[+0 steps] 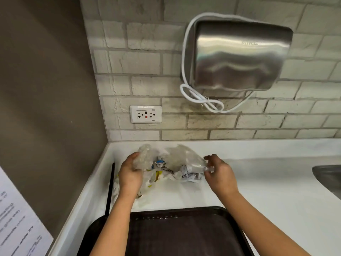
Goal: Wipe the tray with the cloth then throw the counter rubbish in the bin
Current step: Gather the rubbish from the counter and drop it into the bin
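On the white tabletop (249, 183) a dark flat tray (184, 235) sits empty. Behind it, the left hand (130, 175) and right hand (220, 176) each grip crinkly clear plastic rubbish (175, 163).

Both hands (130, 174) (220, 175) on crumpled plastic rubbish (173, 163) behind dark tray (184, 233)

Both bare forearms reach forward side by side, away from the body, wrists held level. The left hand (130, 174) is curled, its thumb and fingers closed round a crumpled wad, back of the hand turned up. The right hand (220, 174) sits well apart from it, fingers bent, thumb and fingertips (208, 158) pinching a thin edge, knuckles uppermost.
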`<state>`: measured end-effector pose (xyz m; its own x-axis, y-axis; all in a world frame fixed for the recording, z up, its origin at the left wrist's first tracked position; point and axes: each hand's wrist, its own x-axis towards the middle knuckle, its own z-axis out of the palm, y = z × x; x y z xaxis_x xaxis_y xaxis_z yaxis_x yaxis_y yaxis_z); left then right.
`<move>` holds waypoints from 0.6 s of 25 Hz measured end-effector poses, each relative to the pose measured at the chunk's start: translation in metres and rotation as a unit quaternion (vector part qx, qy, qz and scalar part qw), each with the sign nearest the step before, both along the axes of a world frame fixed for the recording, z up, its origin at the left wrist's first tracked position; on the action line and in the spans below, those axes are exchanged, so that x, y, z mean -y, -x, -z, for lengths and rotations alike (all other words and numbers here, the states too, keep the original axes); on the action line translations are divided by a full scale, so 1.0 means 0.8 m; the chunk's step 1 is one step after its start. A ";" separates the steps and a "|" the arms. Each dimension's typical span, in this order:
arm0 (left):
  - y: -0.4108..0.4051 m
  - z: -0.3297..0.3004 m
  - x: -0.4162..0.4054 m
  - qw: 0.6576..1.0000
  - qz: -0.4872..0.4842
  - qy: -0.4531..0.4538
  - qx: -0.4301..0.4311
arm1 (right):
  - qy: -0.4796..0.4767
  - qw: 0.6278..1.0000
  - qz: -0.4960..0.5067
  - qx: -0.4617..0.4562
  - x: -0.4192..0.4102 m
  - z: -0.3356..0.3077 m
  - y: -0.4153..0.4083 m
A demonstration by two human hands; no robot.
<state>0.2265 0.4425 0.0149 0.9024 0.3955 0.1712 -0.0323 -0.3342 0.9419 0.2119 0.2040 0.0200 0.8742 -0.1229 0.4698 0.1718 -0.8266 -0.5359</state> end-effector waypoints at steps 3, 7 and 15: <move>0.010 -0.011 0.018 0.997 0.023 0.078 -0.014 | -0.112 0.993 0.021 0.014 0.022 -0.004 0.025; 0.040 -0.026 0.065 0.991 0.070 0.104 -0.050 | -0.213 0.975 0.045 0.046 0.062 -0.018 0.073; 0.146 -0.074 0.220 0.961 0.227 0.139 -0.078 | -0.272 0.954 0.098 0.081 0.165 -0.025 0.198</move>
<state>0.1100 0.2668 0.0737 0.9988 -0.0335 -0.0344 0.0326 -0.0539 0.9980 0.0539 0.0717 0.0398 0.7313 -0.5401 0.4166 0.1590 -0.4589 -0.8741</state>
